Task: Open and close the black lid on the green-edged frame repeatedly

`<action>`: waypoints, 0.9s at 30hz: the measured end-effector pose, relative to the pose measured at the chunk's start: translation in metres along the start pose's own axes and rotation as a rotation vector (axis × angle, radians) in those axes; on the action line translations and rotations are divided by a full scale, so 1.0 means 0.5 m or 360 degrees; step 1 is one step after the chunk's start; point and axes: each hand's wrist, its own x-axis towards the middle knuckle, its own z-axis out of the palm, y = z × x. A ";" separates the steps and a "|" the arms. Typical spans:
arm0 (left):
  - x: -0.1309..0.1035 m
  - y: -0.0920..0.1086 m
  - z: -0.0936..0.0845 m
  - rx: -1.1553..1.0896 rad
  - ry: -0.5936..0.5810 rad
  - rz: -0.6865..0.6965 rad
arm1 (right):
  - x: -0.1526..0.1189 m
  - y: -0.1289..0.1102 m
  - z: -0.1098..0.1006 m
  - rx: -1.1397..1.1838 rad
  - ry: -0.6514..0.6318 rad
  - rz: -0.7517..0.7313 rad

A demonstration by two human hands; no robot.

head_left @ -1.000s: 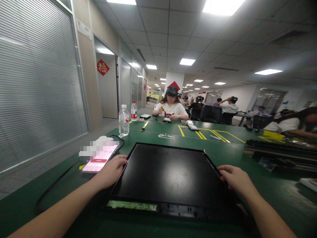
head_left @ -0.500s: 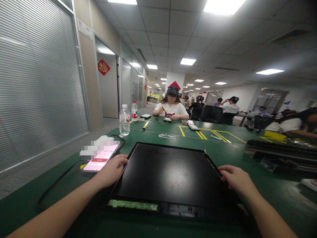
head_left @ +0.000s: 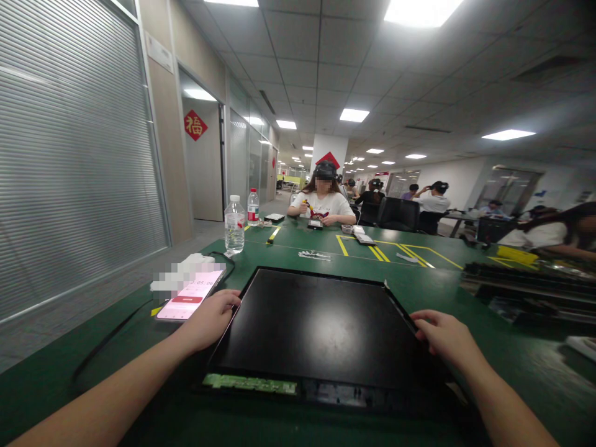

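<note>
A flat black display panel lies screen up on the green table, with a green circuit strip along its near edge. My left hand grips the panel's left edge, fingertips on the rim and the rest curled at the side. On the opposite edge, my right hand holds the frame with bent fingers, some of them hidden under or behind it. Just beyond my left hand rests a phone with a lit pink screen.
Past the phone stand a clear water bottle and a red-capped bottle. A black cable runs along the left. Dark long parts are stacked at right. Across the table sits a person handling a small device.
</note>
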 end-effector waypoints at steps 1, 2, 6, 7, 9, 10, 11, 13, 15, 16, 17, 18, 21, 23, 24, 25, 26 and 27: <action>0.000 0.001 0.000 0.0004 0.0003 -0.0001 | -0.001 0.000 0.000 -0.0004 0.0003 -0.0003; 0.000 0.001 0.000 0.0008 0.0007 -0.0001 | -0.002 -0.001 0.000 -0.0008 0.0005 -0.0002; 0.000 0.001 0.001 0.0015 0.0030 -0.0003 | -0.002 -0.001 0.000 -0.0010 0.0020 0.0006; 0.001 0.001 0.002 0.0016 0.0035 -0.0004 | -0.001 -0.001 0.000 -0.0007 0.0022 0.0004; 0.001 0.001 0.002 0.0017 0.0040 -0.0005 | 0.001 0.000 0.001 -0.0006 0.0017 0.0003; 0.001 0.001 0.002 0.0017 0.0040 -0.0004 | 0.002 0.001 0.001 -0.0007 0.0014 0.0003; 0.001 0.001 0.002 0.0017 0.0040 -0.0004 | 0.003 0.002 0.002 -0.0011 0.0010 0.0007; 0.000 0.001 0.002 0.0018 0.0039 -0.0005 | 0.004 0.003 0.002 -0.0024 0.0007 0.0007; 0.000 0.001 0.001 0.0016 0.0040 -0.0005 | 0.005 0.003 0.003 -0.0034 0.0003 0.0007; 0.000 0.001 0.001 0.0013 0.0040 -0.0003 | 0.004 0.003 0.003 -0.0034 0.0000 0.0005; -0.001 0.002 0.000 0.0010 0.0040 -0.0003 | 0.004 0.003 0.003 -0.0034 -0.0003 0.0009; -0.001 0.003 0.000 0.0008 0.0039 -0.0005 | 0.004 0.002 0.003 -0.0031 -0.0007 0.0013; -0.001 0.004 0.000 0.0003 0.0039 -0.0024 | 0.003 0.001 0.004 -0.0022 -0.0012 0.0022; -0.001 0.002 0.001 0.0000 0.0041 -0.0032 | 0.004 0.002 0.005 -0.0020 -0.0011 0.0027; -0.001 0.001 0.002 -0.0001 0.0042 -0.0031 | 0.004 0.003 0.005 -0.0016 -0.0009 0.0028; -0.001 -0.001 0.003 0.0000 0.0042 -0.0029 | 0.005 0.004 0.005 -0.0014 -0.0009 0.0028; -0.001 -0.003 0.004 0.0001 0.0041 -0.0027 | 0.005 0.005 0.006 -0.0014 -0.0008 0.0029; -0.001 -0.004 0.004 0.0004 0.0040 -0.0023 | 0.006 0.006 0.006 -0.0014 -0.0007 0.0028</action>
